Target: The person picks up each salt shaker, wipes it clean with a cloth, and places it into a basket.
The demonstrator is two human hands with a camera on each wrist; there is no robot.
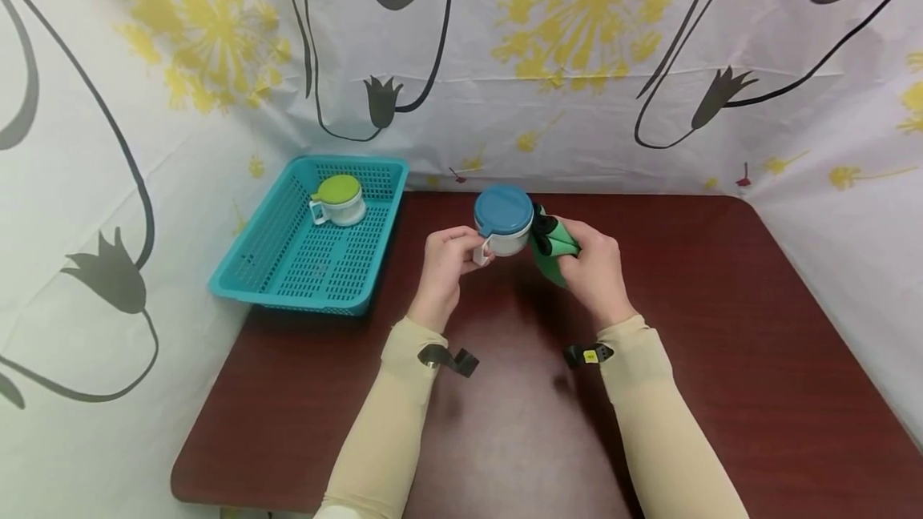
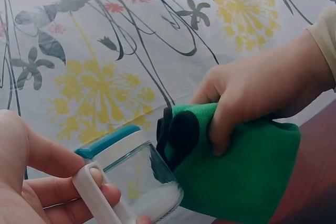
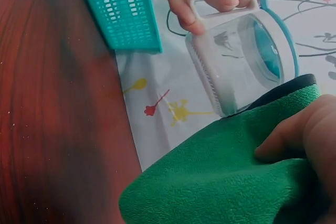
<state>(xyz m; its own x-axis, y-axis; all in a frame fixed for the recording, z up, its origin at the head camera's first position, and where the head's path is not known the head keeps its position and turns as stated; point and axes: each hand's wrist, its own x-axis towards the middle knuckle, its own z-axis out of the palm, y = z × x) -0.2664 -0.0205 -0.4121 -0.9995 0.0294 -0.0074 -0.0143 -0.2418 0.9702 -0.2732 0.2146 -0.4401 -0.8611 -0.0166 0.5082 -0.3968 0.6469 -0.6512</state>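
Note:
My left hand [image 1: 449, 269] grips the white handle of a clear jar [image 3: 231, 59] with a blue lid [image 1: 504, 209], held up over the table. A little white content shows at the bottom of the jar in the left wrist view. In my right hand [image 1: 597, 267] is a folded green cloth [image 2: 241, 171] with black edging, pinched between thumb and fingers. The cloth lies against the side of the jar opposite the handle.
A turquoise basket [image 1: 310, 299] stands at the left of the dark red table [image 1: 721, 343]. Inside it sits a similar jar with a green lid [image 1: 337, 189]. A flower-patterned curtain [image 1: 461, 38] hangs behind the table.

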